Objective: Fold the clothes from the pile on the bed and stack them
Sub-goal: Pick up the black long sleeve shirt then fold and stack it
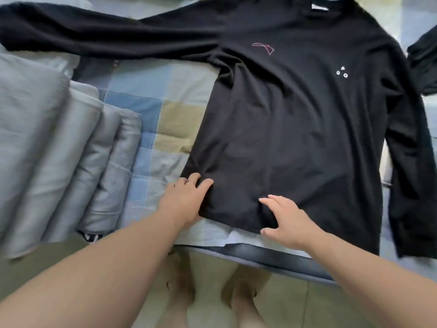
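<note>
Beige floor tile point(290, 311) nearest, with the person's bare feet point(179, 292) at the edge of the bed point(151, 110). Both forearms reach forward over the mattress edge.

Left hand point(186, 200): palm down on the near left corner of the black long-sleeved shirt point(295, 126), fingers loosely spread on the cloth. No grip seen; it rests and presses. Right hand point(286, 223): also palm down, fingers splayed and fairly straight on the hem just right of the left hand, thumb at the hem's edge. It holds nothing. Judgement: both hands are smoothing and pinning the hem so the body lies flat before the first fold.

The shirt lies front up on the checked sheet, hem toward the person, collar away. Torso is mostly flat, with a few creases near the armpit. The right sleeve point(406, 176) runs down the shirt's side and hangs past the mattress edge. The left sleeve point(71, 31) stretches far out to the left across the bed. Judgement: spread this way, the sleeves are ready to be turned in over the torso; neither is folded yet.

A grey quilt point(59, 150), folded in thick layers, sits left of the shirt, apart from it, leaving sheet between as working space. Mid-chest, a small pink stitched motif point(262, 48); toward the right shoulder, small white marks point(342, 73). At the far collar, a white label point(319, 7). Another dark garment point(423, 65) lies at the right edge, partly out of view. No finished stack is visible.
</note>
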Demonstrator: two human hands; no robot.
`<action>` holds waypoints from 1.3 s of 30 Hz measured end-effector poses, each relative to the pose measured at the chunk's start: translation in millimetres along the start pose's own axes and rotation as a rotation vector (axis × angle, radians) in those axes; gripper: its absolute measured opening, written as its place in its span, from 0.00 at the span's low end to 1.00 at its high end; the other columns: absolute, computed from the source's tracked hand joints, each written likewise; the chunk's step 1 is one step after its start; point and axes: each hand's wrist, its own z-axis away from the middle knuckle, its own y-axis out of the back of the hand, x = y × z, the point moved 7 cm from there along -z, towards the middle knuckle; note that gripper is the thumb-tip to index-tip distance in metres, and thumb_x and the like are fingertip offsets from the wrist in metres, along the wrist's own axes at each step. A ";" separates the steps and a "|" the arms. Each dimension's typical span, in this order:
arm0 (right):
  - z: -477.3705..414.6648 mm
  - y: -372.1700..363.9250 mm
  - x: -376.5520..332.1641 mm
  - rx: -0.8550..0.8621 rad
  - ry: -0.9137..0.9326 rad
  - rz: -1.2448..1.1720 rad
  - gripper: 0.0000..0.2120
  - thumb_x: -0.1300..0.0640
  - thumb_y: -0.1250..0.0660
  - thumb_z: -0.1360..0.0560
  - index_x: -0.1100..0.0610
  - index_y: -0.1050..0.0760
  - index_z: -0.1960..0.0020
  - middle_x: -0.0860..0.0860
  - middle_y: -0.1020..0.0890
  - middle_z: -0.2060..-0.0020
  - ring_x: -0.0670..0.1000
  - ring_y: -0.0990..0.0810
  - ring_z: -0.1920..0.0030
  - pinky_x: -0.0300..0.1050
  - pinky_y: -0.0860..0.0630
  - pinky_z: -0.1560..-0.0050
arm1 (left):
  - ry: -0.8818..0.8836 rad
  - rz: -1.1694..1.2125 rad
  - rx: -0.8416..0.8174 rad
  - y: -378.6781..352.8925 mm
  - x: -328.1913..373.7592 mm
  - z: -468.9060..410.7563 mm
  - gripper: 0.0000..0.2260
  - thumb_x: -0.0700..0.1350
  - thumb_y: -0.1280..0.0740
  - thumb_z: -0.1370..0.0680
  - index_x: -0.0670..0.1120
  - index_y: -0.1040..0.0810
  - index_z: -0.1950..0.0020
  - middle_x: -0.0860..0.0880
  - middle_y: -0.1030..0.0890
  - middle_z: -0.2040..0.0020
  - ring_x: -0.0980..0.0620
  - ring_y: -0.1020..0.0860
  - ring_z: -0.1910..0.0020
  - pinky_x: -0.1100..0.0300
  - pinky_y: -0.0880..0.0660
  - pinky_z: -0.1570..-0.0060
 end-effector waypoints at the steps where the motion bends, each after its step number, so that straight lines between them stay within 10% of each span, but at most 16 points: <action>1: -0.9 -13.2 -1.1 0.010 0.021 0.105 0.39 0.42 0.32 0.26 0.44 0.46 0.20 0.48 0.47 0.19 0.52 0.50 0.19 0.53 0.40 0.24 | -0.003 -0.054 0.056 -5.8 -3.0 2.0 0.35 0.43 0.34 0.23 0.56 0.48 0.21 0.45 0.45 0.21 0.40 0.35 0.28 0.46 0.34 0.33; 6: -8.6 -43.0 -3.5 0.284 0.033 0.245 0.33 0.53 0.26 0.31 0.51 0.31 0.28 0.57 0.36 0.23 0.60 0.38 0.23 0.58 0.32 0.32 | -0.036 -0.180 0.310 -12.3 -13.8 -3.2 0.23 0.32 0.39 0.26 0.49 0.35 0.33 0.45 0.30 0.37 0.41 0.29 0.45 0.49 0.30 0.49; 8: -11.4 -40.0 -5.9 0.484 0.063 0.232 0.22 0.62 0.24 0.36 0.55 0.21 0.43 0.57 0.22 0.39 0.62 0.23 0.42 0.54 0.25 0.52 | -0.073 -0.155 0.307 -11.9 -17.4 -6.8 0.19 0.30 0.41 0.27 0.47 0.35 0.42 0.47 0.33 0.49 0.42 0.32 0.54 0.51 0.34 0.57; 12: -1.0 -27.9 -14.5 0.671 0.107 0.220 0.10 0.65 0.27 0.34 0.57 0.23 0.56 0.52 0.25 0.62 0.57 0.29 0.66 0.47 0.34 0.67 | -0.158 -0.117 0.224 -16.4 -23.7 -1.2 0.14 0.30 0.42 0.27 0.47 0.37 0.48 0.47 0.35 0.52 0.42 0.29 0.55 0.51 0.36 0.64; 23: 38.7 -55.7 -32.1 0.511 0.018 0.221 0.06 0.61 0.27 0.30 0.53 0.22 0.56 0.49 0.24 0.64 0.56 0.24 0.65 0.47 0.31 0.66 | -0.158 -0.111 0.047 -54.9 -25.5 49.0 0.15 0.33 0.39 0.25 0.46 0.33 0.40 0.45 0.29 0.45 0.43 0.26 0.48 0.53 0.33 0.58; 39: 75.6 -26.5 -7.6 0.325 -0.155 -0.178 0.17 0.55 0.39 0.19 0.50 0.28 0.30 0.45 0.21 0.38 0.51 0.24 0.38 0.48 0.25 0.43 | -0.198 -0.102 -0.037 -21.5 46.3 62.0 0.04 0.42 0.42 0.21 0.49 0.33 0.48 0.47 0.26 0.45 0.44 0.29 0.50 0.52 0.35 0.53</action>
